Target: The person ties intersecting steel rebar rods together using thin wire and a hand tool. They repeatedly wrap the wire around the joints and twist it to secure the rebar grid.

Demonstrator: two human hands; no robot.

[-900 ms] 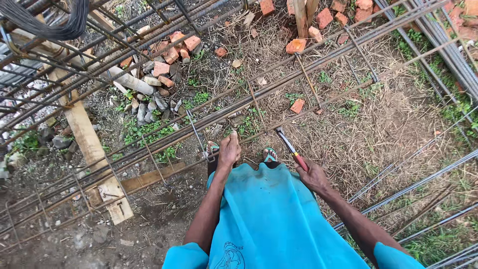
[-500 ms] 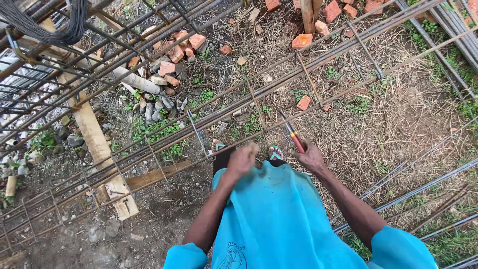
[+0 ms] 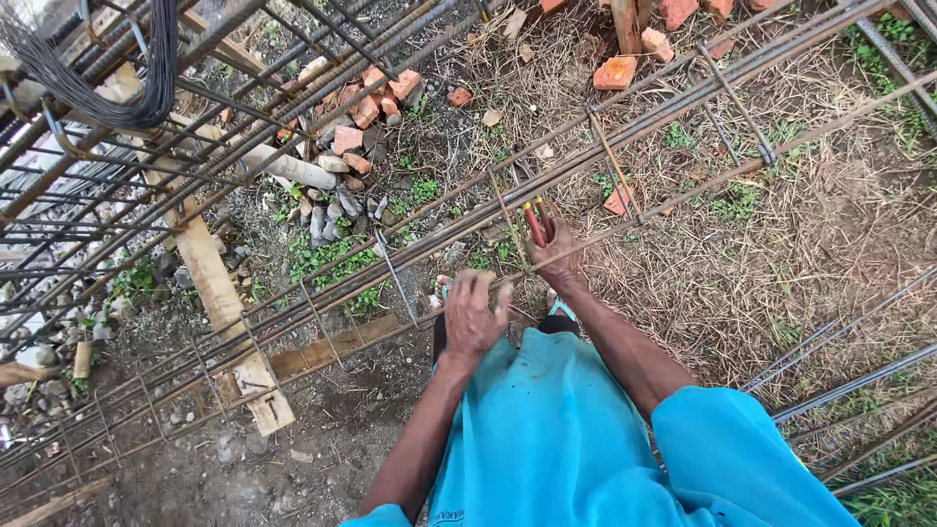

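Rebar is running in long bundled lines [image 3: 410, 249] across the ground, from the lower left up toward the upper right, and both hands are working right at it. The right hand [image 3: 558, 244] is reaching forward over the bars and is gripping a tool with red handles [image 3: 533, 222], fingers wrapped around the grips; it looks like a pair of pliers or nippers, though the head is too small and too hidden to name it for sure. The handles are sticking up beside a thin upright stirrup bar [image 3: 508, 226] that is crossing the long bars. The left hand [image 3: 472, 314] is hovering just below the bundle, its back turned to the camera, fingers curled downward; whether it is pinching anything cannot be told from here. Both forearms are stretching out from turquoise sleeves [image 3: 586, 439].

Behind the bars, broken red bricks [image 3: 376, 98] are lying in a heap near grey stones [image 3: 337, 213] and a pale pipe [image 3: 288, 168]. A wooden plank [image 3: 220, 293] is lying under the steel at the left, running down toward bare earth. A coil of dark wire [image 3: 107, 83] is hanging from the rebar cage in the upper left corner. Dry straw and patches of grass are covering the ground to the right.
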